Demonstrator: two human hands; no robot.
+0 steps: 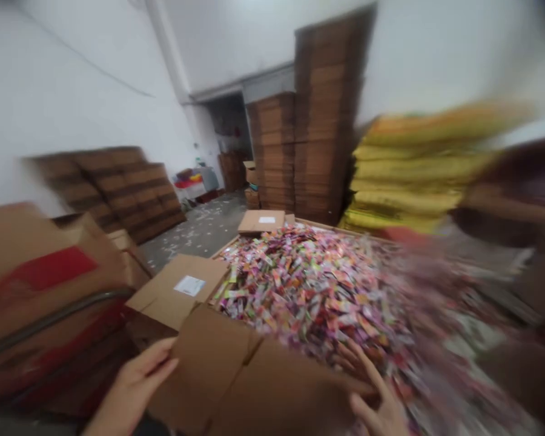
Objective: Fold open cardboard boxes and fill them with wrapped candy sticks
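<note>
Here, low in the frame, my left hand (pixel 134 387) lay flat on the cardboard box (pixel 236 375), my right hand (pixel 375 402) spread at its rim against the candy heap (pixel 309 290); scooping seemingly came next.

The cardboard box (pixel 236 375) is plain brown corrugated board, unprinted on the faces in view. It stands at the bottom centre of the view, against the near edge of the heap of small wrapped sweets (pixel 313 284). Its top flaps are open and splayed outward. One flap rises toward the heap, with a crease running down its middle. The near panel is blurred, so its lower edge cannot be made out.

The sweets are small packets in mixed pink, red, orange, green and white wrappers. They lie loose in a broad mound, touching the box's far edge.
</note>
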